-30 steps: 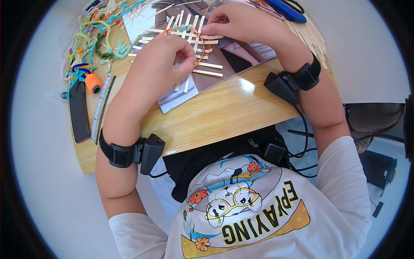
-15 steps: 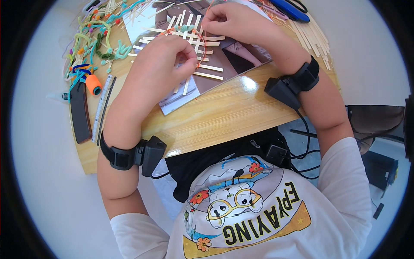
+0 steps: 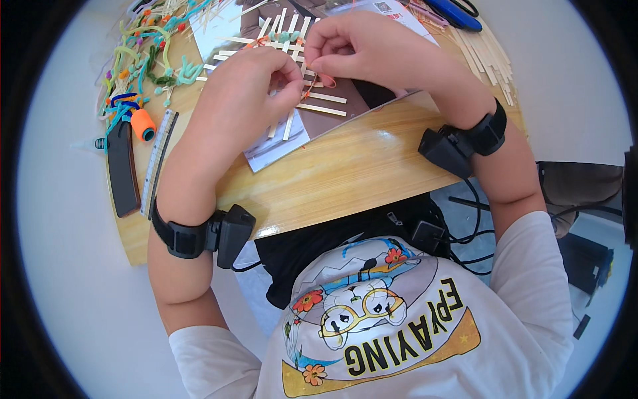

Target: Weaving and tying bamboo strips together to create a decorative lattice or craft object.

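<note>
Over the stick lattice (image 3: 312, 100) on the wooden table (image 3: 345, 173), the left hand (image 3: 242, 100) and right hand (image 3: 362, 50) meet fingertip to fingertip, both pinching an orange pipe cleaner (image 3: 318, 81), with loose pipe cleaners (image 3: 143, 63) left of the lattice.

The left hand (image 3: 242, 93) covers part of the stick lattice (image 3: 292, 66). The orange pipe cleaner (image 3: 311, 83) disappears between the fingertips. The blue scissors (image 3: 455, 13) are cut off at the top edge.
</note>
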`<move>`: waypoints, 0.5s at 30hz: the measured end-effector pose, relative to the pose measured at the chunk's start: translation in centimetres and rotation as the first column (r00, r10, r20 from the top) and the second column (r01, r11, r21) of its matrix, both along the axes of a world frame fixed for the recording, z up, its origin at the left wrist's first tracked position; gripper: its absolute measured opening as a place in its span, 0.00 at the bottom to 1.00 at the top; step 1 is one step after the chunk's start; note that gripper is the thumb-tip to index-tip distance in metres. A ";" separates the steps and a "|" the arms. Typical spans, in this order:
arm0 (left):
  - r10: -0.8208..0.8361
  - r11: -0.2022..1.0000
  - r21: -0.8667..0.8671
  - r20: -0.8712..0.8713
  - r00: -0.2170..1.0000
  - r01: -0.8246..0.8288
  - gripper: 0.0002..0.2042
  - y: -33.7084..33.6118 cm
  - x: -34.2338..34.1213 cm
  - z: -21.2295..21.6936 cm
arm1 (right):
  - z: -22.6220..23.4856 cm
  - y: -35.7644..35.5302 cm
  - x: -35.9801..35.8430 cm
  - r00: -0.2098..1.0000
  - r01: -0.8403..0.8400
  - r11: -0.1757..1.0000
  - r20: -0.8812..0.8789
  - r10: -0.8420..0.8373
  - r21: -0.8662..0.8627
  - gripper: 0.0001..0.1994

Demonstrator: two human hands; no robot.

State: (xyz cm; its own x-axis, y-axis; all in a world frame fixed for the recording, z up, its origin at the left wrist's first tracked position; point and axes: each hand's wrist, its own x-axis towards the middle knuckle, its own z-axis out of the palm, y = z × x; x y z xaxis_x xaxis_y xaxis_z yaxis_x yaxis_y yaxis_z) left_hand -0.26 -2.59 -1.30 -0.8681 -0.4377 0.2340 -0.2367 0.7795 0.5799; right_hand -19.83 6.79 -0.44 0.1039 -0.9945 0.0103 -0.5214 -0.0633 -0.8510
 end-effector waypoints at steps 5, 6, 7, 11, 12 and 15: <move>0.054 0.989 0.136 0.071 0.996 -0.063 0.07 0.3 0.0 0.9 | 0.9 0.6 1.0 0.997 0.016 0.996 -0.072 -0.022 -0.087 0.07; 0.065 0.978 0.192 0.094 0.993 -0.082 0.07 0.3 0.0 1.1 | 2.1 0.9 1.4 0.995 0.069 0.997 -0.080 -0.067 0.023 0.06; 0.065 0.978 0.192 0.096 0.993 -0.083 0.07 0.4 0.0 1.3 | 2.8 1.2 1.6 0.989 0.123 0.984 -0.094 -0.111 0.130 0.06; -0.004 0.976 0.218 0.130 0.992 -0.025 0.07 0.3 0.1 1.5 | 2.3 1.1 1.3 0.994 0.107 0.977 0.013 -0.111 0.184 0.06; -0.018 0.977 0.214 0.131 0.991 -0.010 0.07 0.2 0.0 1.5 | 1.0 0.8 1.0 0.997 0.081 0.996 -0.011 -0.080 0.028 0.06; 0.003 0.974 0.223 0.174 0.985 -0.043 0.08 0.0 0.3 1.3 | 0.0 0.7 1.5 0.992 0.063 0.984 -0.094 -0.079 -0.164 0.07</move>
State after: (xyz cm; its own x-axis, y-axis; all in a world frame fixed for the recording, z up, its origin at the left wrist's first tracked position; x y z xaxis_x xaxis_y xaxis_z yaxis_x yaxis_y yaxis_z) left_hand -0.01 -2.62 0.04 -0.8757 -0.4822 -0.0239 -0.3641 0.6271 0.6886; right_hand -18.29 7.45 -0.47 0.0411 -0.9857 0.1631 -0.6110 -0.1540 -0.7765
